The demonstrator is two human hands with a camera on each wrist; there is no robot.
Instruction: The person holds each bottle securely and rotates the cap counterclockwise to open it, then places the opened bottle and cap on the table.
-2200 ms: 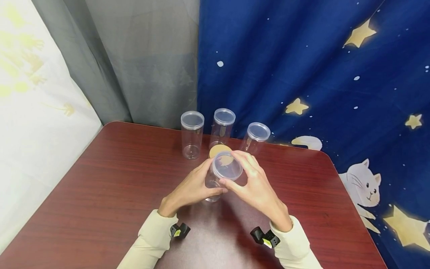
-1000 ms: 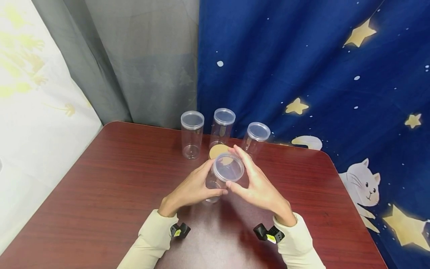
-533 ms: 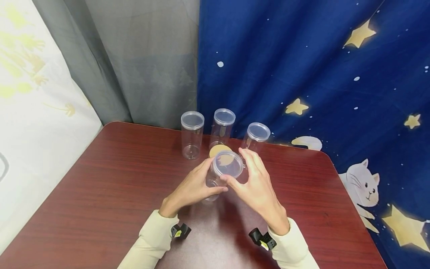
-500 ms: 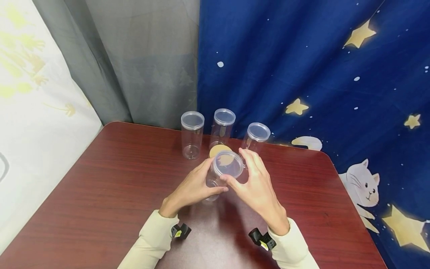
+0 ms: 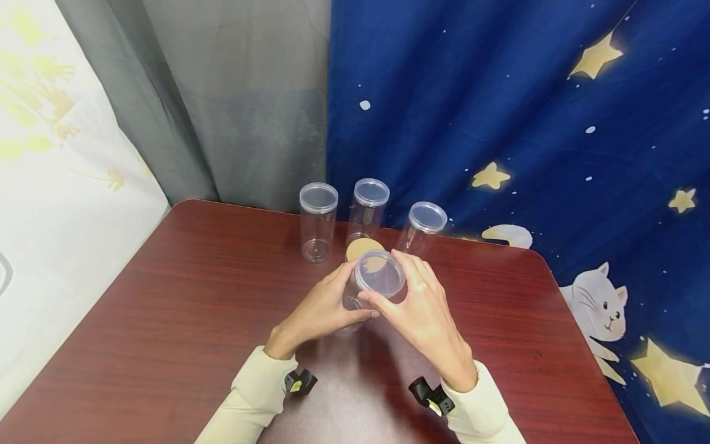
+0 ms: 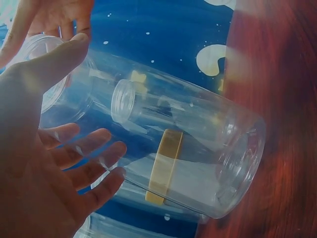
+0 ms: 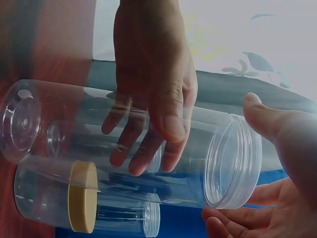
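Note:
A clear plastic jar with a clear lid (image 5: 379,274) stands near the middle of the table, tilted slightly in the head view. My left hand (image 5: 317,307) grips its body from the left, thumb and fingers curved around the wall. At the top, my right hand (image 5: 424,317) holds the ridged lid rim (image 7: 246,163) between thumb and fingers. Through the held jar's wall, a tan lid (image 6: 165,167) shows on another clear jar just behind it. Whether the held jar's base (image 7: 21,121) touches the table cannot be told.
Three more clear jars with clear lids stand upright at the table's back: left jar (image 5: 318,225), middle jar (image 5: 370,200), right jar (image 5: 426,222). The reddish-brown table (image 5: 183,320) meets a grey curtain (image 5: 255,111) and a blue star-patterned curtain (image 5: 421,111).
My right hand has loosened, shifted round the lid's rim and closed on it again, its thumb now farther left. My left hand and the jar have hardly moved.

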